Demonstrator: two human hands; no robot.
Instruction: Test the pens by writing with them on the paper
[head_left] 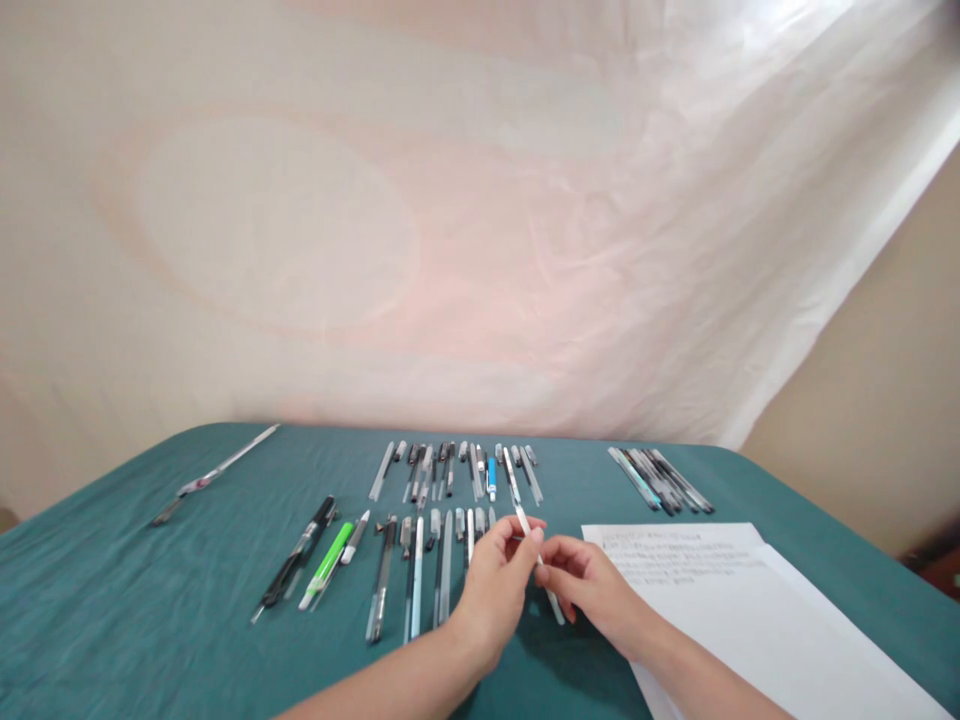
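Black pens, well left of the hands; 1 green pen next. Near row of pens just left of hands, far row of pens beyond them; too crowded to count. 1 blue pen in far row. Left hand pinches 1 white pen; right hand pinches it lower. Pen bundle beyond right hand. Paper beside right hand: handwriting, too blurred to read.

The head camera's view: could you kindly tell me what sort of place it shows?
Probably a makeshift indoor tabletop workspace, judging by the table under dark green cloth, the pens laid out in groups, and the pale sheet behind.
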